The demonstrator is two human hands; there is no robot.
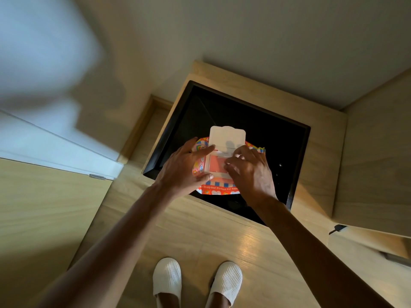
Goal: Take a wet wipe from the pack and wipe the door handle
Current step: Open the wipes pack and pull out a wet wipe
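Observation:
A colourful orange wet wipe pack (219,189) lies on a black glossy top (278,138). Its white flip lid (226,135) stands open, showing the pink opening (216,164). My left hand (184,167) holds the pack's left side, thumb and fingers along the white lid frame. My right hand (251,172) rests over the pack's right side with its fingertips at the edge of the opening. I cannot tell if a wipe is pinched there. No door handle is plainly in view.
The black top is set in a light wooden cabinet (320,156). A wooden door or panel (44,207) with a small metal hinge (97,176) is at left, another wooden panel (378,152) at right. White slippers (195,281) stand on the wooden floor below.

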